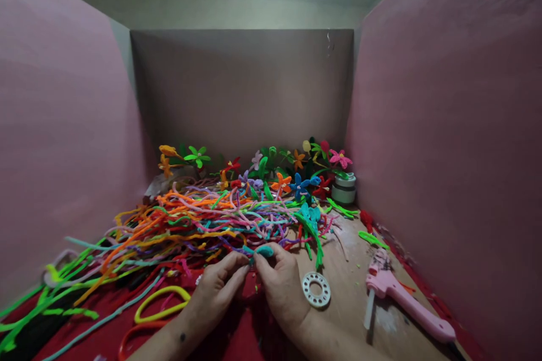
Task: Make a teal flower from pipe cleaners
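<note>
A small teal pipe-cleaner piece [264, 251], bent into petal-like loops, is pinched between both hands at the front of the pile. My left hand [220, 285] grips its left side with thumb and index finger. On the other side, my right hand [282, 282] holds it between thumb and curled fingers. Part of the piece is hidden behind the fingertips. Just beyond lies a broad heap of loose multicoloured pipe cleaners [203, 220]. A teal flower with green strips [311, 217] rests to the right of the heap.
A pink glue gun [415, 299] lies at the right, near a white ring with holes [316, 290]. Yellow-handled scissors [163, 299] are partly under my left forearm. Finished pipe-cleaner flowers [298, 185] and a round container [344, 188] stand at the back. Pink panels [449, 141] flank the space.
</note>
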A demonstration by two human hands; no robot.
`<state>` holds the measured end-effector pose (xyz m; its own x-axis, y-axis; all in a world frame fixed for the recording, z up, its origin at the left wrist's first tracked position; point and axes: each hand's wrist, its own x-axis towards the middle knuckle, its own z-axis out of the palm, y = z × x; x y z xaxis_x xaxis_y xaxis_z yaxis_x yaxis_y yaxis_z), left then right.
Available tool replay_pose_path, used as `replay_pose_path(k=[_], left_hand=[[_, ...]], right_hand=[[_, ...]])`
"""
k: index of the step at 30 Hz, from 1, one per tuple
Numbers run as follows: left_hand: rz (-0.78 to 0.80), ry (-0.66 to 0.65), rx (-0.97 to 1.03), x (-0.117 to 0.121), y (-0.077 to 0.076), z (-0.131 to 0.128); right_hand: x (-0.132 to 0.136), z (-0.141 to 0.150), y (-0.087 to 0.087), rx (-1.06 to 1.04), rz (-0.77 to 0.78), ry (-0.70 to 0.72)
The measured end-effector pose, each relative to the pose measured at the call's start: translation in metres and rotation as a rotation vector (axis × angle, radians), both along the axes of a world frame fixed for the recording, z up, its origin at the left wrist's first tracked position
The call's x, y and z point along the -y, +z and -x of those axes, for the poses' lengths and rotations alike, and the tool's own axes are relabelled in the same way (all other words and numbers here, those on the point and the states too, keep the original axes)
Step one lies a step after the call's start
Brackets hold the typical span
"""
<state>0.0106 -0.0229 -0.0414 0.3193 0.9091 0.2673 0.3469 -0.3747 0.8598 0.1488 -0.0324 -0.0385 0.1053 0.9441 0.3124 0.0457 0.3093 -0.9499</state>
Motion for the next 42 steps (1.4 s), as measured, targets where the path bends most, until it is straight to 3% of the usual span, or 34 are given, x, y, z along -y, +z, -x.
replay_pose_path(k=[16,23,29,34,42], left_hand=[[0.375,-0.067,0.106,0.004,0.003,-0.007],[0.427,-0.144,0.159,0.003,0.001,-0.006],[0.365,-0.089,0.155,0.006,0.004,-0.007],[0.28,-0.007,0.257,0.004,0.013,-0.005],[0.253,0.102,0.213,0.008,0.012,-0.002]], right_hand=[[-0.007,-0.002,-0.006,-0.299,0.204,0.142],[-0.005,-0.002,-0.004,-0.332,0.274,0.209],[0.0,-0.004,0.005,-0.356,0.296,0.234],[-0.001,0.001,-0.001,-0.287,0.385,0.267],[0.004,0.003,-0.002,-0.267,0.416,0.324]])
